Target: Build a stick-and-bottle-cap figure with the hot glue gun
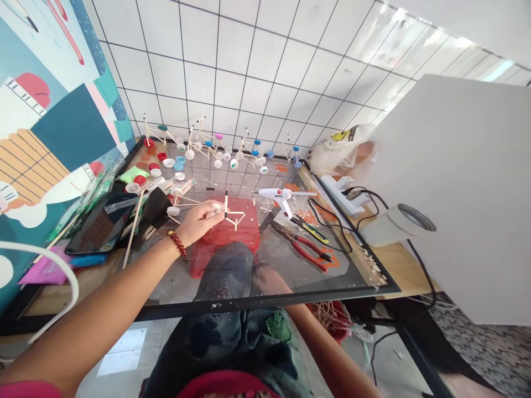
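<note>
My left hand (pixel 203 219), wearing a dark red bead bracelet, is closed on a small frame of glued wooden sticks (pixel 235 213) with a black-tipped upright, held above the glass tabletop. Something white shows beside its fingertips. My right hand (pixel 269 278) is below the tabletop, seen through the glass near my knee; its fingers are blurred and what they do is hidden. Right of the frame, a white glue gun (pixel 279 195) rests on the glass. Red-handled pliers (pixel 305 247) and a yellow-green utility knife (pixel 312 229) lie nearer to me.
Several stick-and-bottle-cap models (pixel 234 163) stand along the tiled wall. Loose caps (pixel 168 162), a dark phone (pixel 99 222) and black pieces (pixel 157 207) crowd the left side. A white power strip (pixel 346 196) and lamp (pixel 394 225) sit right. A red stool (pixel 199 260) shows through the glass.
</note>
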`<state>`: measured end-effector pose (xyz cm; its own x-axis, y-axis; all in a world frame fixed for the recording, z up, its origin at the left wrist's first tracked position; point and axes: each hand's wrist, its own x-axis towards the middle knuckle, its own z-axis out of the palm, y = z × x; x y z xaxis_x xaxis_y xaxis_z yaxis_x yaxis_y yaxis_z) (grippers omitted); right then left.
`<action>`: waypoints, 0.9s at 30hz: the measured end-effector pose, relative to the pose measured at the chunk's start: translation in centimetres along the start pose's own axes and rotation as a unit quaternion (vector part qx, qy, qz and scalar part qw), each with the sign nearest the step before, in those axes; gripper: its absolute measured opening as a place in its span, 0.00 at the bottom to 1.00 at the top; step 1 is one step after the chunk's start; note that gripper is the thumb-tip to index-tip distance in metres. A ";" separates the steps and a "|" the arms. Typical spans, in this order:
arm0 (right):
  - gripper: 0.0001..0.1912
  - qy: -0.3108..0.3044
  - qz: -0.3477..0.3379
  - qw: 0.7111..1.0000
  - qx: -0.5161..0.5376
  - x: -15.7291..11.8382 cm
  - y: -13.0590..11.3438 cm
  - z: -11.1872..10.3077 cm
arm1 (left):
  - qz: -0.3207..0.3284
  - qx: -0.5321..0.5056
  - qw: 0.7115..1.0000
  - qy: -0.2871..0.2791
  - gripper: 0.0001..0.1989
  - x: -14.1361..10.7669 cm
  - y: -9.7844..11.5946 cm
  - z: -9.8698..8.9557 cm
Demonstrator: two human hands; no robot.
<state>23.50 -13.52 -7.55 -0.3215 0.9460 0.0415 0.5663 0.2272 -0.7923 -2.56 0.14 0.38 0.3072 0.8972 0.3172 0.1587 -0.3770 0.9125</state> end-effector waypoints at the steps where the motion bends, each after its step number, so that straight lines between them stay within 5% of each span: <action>1: 0.11 -0.077 -0.004 0.997 0.001 -1.4 -0.7 -0.6 | 0.000 0.005 1.000 0.000 0.14 0.0 0.1 0.0; 2: 0.13 -0.182 -0.008 0.983 0.012 -2.7 -1.8 -1.3 | -0.002 0.010 1.000 -0.001 0.14 0.0 0.1 0.0; 4: 0.12 -0.425 -0.027 0.903 0.056 -4.5 -5.1 -3.3 | -0.007 0.022 1.000 -0.003 0.14 0.0 0.2 0.0; 5: 0.14 -0.448 -0.029 0.890 0.083 -4.7 -7.0 -4.4 | -0.010 0.028 1.000 -0.002 0.14 -0.1 0.2 0.0; 7: 0.15 -0.356 -0.057 0.929 0.081 -3.5 -10.4 -6.5 | -0.013 0.036 0.999 0.003 0.15 -0.2 0.2 0.0; 9: 0.11 -0.184 -0.044 0.982 0.021 -0.4 -12.1 -7.9 | -0.010 0.047 0.999 0.009 0.15 -0.3 0.3 0.1; 12: 0.07 0.017 0.016 1.000 -0.019 5.6 -10.8 -7.8 | -0.001 0.062 0.998 0.017 0.15 -0.4 0.6 0.2; 14: 0.22 0.088 0.036 0.992 -0.078 9.1 -8.7 -6.8 | 0.000 0.068 0.998 0.018 0.15 -0.5 0.7 0.2; 17: 0.32 0.087 0.027 0.984 -0.151 12.3 -6.2 -5.5 | 0.001 0.067 0.998 0.022 0.16 -0.5 0.8 0.3; 27: 0.15 0.023 -0.070 0.990 -0.119 13.7 -5.2 -6.1 | -0.012 0.062 0.998 0.018 0.15 -0.6 0.7 0.2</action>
<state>20.83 -0.34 0.85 -0.3775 0.9095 0.1740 0.6834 0.4004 -0.6104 -2.44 -0.74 0.79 0.2683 0.9132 0.3068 0.2805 -0.3787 0.8820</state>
